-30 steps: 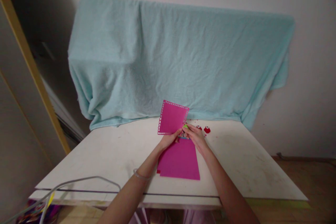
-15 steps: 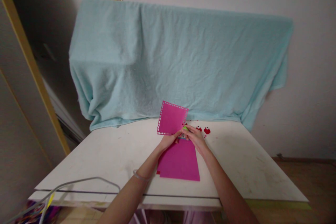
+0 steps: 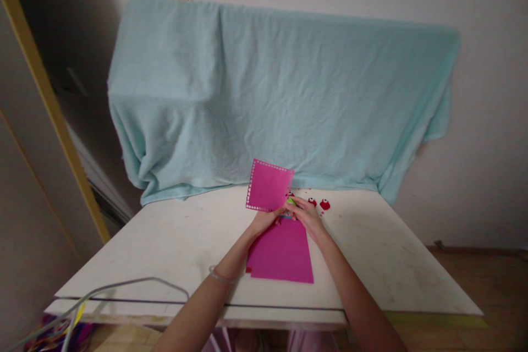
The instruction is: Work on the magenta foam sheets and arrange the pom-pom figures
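A pink sheet of paper point(image 3: 270, 184) with rows of small punched holes along its edges stands tilted up over the table. My left hand point(image 3: 264, 221) is closed on its lower edge. My right hand point(image 3: 308, 215) is closed round a small paper punch point(image 3: 291, 201) with a green top, at the sheet's lower right corner. Both hands meet at the punch, and fingers hide much of it. Below them lies a plain pink sheet point(image 3: 282, 256), with a bit of red showing under its left corner.
Two red punches point(image 3: 325, 204) stand right of my hands, and another red piece point(image 3: 290, 194) shows behind them. Small paper bits point(image 3: 322, 213) lie nearby. A light blue cloth point(image 3: 289, 93) hangs behind the white table point(image 3: 383, 253). A grey cable point(image 3: 136, 281) crosses the front left.
The punched pink sheet has shifted very slightly to the left. Both hands stay in the same place on the sheet and the punch.
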Available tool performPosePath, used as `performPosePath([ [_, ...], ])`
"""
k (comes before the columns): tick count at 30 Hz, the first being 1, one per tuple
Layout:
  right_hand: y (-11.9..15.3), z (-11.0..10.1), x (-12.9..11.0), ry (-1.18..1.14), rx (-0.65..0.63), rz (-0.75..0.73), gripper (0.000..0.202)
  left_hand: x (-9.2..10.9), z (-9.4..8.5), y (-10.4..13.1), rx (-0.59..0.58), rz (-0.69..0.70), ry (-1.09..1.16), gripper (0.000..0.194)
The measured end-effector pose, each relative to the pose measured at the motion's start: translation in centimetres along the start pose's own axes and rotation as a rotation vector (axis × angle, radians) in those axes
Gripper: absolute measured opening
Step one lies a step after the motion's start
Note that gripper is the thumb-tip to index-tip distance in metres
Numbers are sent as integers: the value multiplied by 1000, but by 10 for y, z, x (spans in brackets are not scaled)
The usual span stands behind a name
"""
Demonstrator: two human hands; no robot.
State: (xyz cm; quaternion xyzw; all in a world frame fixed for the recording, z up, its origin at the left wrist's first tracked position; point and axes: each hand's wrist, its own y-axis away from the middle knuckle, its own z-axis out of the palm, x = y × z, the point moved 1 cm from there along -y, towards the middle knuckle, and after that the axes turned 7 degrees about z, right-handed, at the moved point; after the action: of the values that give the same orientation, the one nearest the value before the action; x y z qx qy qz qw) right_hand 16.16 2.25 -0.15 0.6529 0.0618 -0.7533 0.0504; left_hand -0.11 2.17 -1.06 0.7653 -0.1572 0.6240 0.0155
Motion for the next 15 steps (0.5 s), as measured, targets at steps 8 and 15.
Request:
performPosePath([
  [8, -2, 0, 2, -19, 34, -8, 48, -2, -2, 0, 120, -87, -90, 52],
  [15, -3, 2, 6, -4, 32, -20, 46, -3, -2, -6, 207, 47, 41, 43],
])
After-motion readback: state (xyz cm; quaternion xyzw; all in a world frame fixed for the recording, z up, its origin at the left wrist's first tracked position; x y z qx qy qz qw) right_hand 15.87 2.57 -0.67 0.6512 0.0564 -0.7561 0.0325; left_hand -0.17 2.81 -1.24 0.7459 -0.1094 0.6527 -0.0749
